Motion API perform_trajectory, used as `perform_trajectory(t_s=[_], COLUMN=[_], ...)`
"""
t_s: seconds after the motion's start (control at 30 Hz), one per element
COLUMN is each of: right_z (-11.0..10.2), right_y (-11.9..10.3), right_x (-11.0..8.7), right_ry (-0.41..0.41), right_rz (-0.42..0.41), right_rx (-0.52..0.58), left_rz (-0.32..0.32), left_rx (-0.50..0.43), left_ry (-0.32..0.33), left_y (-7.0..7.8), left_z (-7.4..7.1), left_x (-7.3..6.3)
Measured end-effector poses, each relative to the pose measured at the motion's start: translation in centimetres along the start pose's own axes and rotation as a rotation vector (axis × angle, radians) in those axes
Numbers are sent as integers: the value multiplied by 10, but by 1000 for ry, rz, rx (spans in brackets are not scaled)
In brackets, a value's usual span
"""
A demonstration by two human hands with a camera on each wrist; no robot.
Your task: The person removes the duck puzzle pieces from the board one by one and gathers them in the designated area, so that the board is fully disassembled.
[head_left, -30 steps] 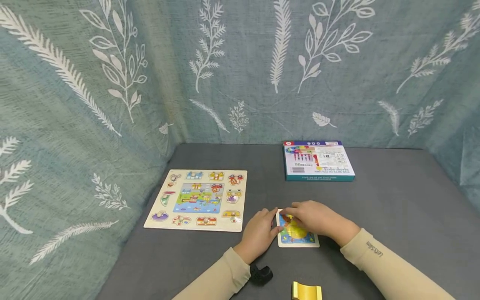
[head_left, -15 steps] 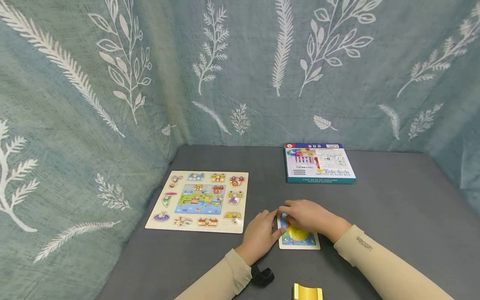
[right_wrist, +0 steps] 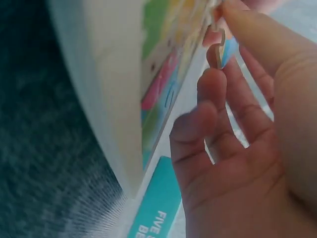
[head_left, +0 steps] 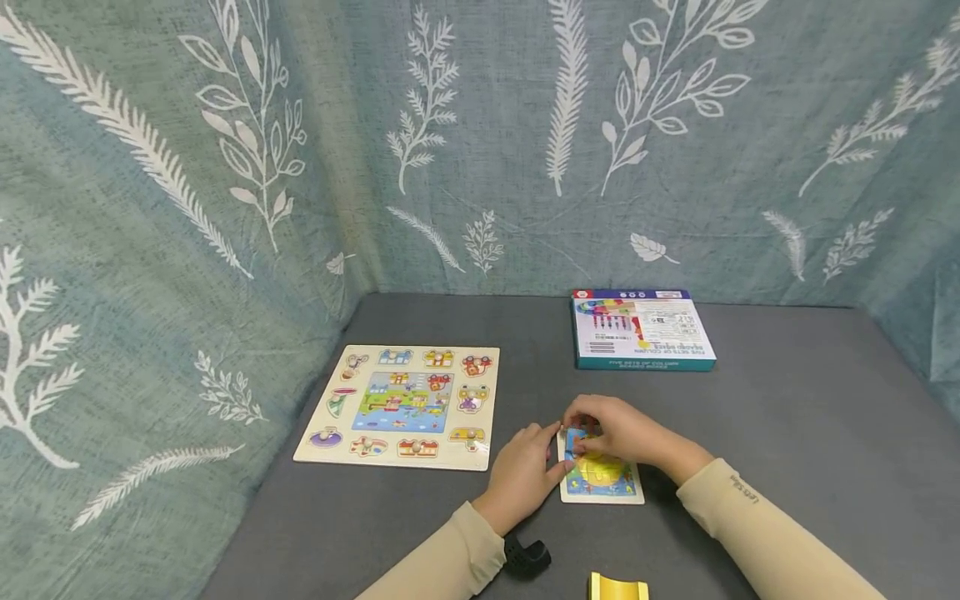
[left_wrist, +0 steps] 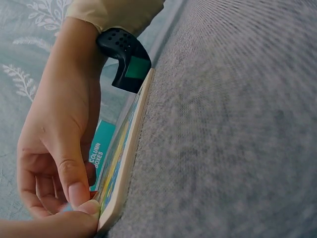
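Note:
A small jigsaw puzzle board [head_left: 602, 498] with a pale rim and a yellow-and-blue picture lies on the grey table. My left hand [head_left: 517, 477] rests along its left side, index fingertip at the upper-left corner and thumb over the board. Above the upper part, my right hand [head_left: 618, 429] pinches a puzzle piece [right_wrist: 228, 50] between thumb and fingers. The right wrist view shows the piece's wavy cut edge; its picture is mostly hidden. In the left wrist view the left thumb [left_wrist: 89, 208] meets the right hand's fingertips at the board's corner.
A larger knob puzzle board [head_left: 330, 450] lies to the left. Toward the back stands a flat boxed set [head_left: 645, 333]. A yellow curved block [head_left: 618, 588] sits at the near edge. The right wrist bears a black strap device [left_wrist: 124, 54]; patterned cloth [head_left: 480, 150] hangs behind.
The right fingers have lifted slightly at the board's upper-left part, uncovering more blue there. My left hand stays at the board's left side. The whole view has shifted slightly.

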State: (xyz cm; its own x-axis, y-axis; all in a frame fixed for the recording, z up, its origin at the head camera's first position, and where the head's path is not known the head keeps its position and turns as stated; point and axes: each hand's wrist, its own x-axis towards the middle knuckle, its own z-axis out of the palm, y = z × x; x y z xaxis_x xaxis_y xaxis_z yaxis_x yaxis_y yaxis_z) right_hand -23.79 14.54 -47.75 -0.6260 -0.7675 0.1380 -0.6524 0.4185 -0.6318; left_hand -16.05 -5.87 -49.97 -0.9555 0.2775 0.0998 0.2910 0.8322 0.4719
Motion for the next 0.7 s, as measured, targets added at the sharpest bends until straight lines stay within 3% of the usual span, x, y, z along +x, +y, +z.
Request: perform_trajectory(t_s=[0.27, 0.43, 0.57, 0.7], right_z=[-4, -19, -45, -65], right_y=[6, 11, 19, 28], right_x=[-8, -20, -39, -60], right_ry=[-24, 41, 119, 186], right_rz=[117, 136, 228, 381], right_rx=[155, 272, 280, 211], left_rz=[-19, -2, -7, -3], left_rx=[-25, -41, -37, -31], left_ry=[-22, -5, -4, -1], left_y=[2, 1, 1, 2], left_z=[-1, 1, 2, 0], left_x=[0, 0, -1, 1])
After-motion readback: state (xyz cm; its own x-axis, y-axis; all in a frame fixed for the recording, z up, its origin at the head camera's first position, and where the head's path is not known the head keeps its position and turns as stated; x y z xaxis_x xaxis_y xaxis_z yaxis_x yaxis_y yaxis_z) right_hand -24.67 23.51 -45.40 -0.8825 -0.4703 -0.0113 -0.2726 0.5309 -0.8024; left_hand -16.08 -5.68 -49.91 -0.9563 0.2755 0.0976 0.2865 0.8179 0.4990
